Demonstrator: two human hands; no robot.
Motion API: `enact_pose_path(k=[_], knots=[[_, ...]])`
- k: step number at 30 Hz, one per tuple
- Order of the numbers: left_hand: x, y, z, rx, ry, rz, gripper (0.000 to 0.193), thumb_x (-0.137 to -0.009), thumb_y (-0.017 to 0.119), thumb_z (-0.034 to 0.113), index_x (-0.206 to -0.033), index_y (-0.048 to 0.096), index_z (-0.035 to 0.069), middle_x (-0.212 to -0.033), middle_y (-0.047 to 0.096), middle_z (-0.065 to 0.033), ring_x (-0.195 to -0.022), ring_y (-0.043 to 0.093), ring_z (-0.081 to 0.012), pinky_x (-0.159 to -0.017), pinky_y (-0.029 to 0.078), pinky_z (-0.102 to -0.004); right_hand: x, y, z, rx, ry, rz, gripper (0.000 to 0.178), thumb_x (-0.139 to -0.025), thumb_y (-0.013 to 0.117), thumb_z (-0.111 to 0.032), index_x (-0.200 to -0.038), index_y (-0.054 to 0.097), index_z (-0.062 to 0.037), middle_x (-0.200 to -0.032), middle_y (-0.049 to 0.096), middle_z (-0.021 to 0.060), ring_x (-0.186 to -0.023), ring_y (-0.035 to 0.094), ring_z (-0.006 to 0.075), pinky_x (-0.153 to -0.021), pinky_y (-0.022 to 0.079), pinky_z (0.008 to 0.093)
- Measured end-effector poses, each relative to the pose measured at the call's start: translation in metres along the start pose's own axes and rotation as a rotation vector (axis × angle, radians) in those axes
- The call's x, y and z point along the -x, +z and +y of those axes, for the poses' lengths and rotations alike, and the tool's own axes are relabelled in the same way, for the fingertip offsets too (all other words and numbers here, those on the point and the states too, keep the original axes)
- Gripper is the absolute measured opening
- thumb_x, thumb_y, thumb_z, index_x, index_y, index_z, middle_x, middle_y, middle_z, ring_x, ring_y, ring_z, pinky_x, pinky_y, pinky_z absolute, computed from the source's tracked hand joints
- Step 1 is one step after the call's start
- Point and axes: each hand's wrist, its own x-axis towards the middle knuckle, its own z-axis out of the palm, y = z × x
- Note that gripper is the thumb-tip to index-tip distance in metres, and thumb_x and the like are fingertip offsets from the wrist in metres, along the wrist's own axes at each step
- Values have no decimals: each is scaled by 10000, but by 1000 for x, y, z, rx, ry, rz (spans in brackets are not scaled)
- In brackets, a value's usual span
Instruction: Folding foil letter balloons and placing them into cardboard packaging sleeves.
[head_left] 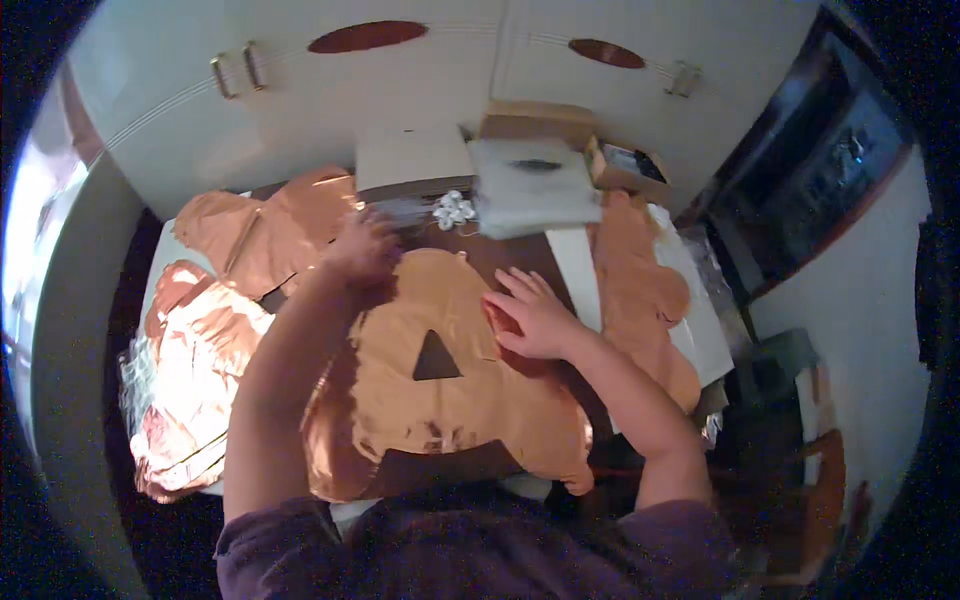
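A copper-coloured, letter-shaped foil balloon (400, 400) lies in front of me, partly puffed, with a triangular hole in its middle. My right hand (535, 318) rests along its upper right edge, fingers spread and thumb apart, gripping nothing. At the upper left of the balloon is my left hand (368, 248), smeared by motion, close to a clear plastic bag (405, 213). Whether its fingers hold anything does not show. A small bunch of white round pieces (454, 210) sits just beyond the balloon's top.
More copper foil balloons (270, 235) lie at the left, including a crumpled shiny one (195, 370). Another balloon (640, 290) stretches along the right side. At the back stand a packet in translucent plastic (535, 190) and an open cardboard box (628, 170), before white cabinet doors (430, 80).
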Motion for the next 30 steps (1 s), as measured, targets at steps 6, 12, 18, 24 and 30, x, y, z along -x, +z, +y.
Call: enact_pose_path(k=[6, 12, 18, 24, 30], knots=[[-14, -34, 82, 420, -295, -8, 399, -806, 628, 267, -1145, 606, 58, -1194, 575, -149, -1232, 467, -346, -1098, 287, -523, 26, -11, 109, -370, 414, 456, 284, -805, 682, -184, -1057, 650, -58, -1167, 624, 166, -1075, 591, 314, -929, 461, 407], [29, -65, 135, 414, -295, -240, 545, -833, 627, 308, -1295, 508, 44, -1367, 473, -192, -1314, 387, -393, -1109, 256, -531, 61, -42, 198, -28, 903, 569, 319, -781, 738, -356, -811, 698, -41, -803, 695, 137, -754, 668, 252, -711, 517, 377], [24, -79, 140, 401, -360, -240, 536, -829, 639, 299, -1288, 509, 55, -1363, 470, -196, -1316, 372, -402, -1113, 253, -521, 54, -28, 200, 5, 996, 436, 319, -773, 730, -375, -801, 697, -58, -843, 688, 149, -814, 660, 308, -735, 514, 412], [-54, -71, 147, 647, -229, -164, 428, -821, 632, 220, -1213, 574, 58, -1274, 547, -178, -1225, 476, -373, -1074, 339, -481, 56, -27, 197, 57, 926, 521, 213, -838, 666, -270, -826, 680, -58, -899, 660, 154, -863, 632, 335, -774, 502, 416], [-205, 25, 221, 533, 93, -6, 461, -846, 573, 250, -1245, 556, 19, -1281, 552, -188, -1258, 473, -325, -1075, 338, -491, 90, -36, 169, -102, 609, 1029, 162, -931, 576, -192, -968, 580, -35, -936, 621, 146, -888, 601, 310, -800, 477, 382]])
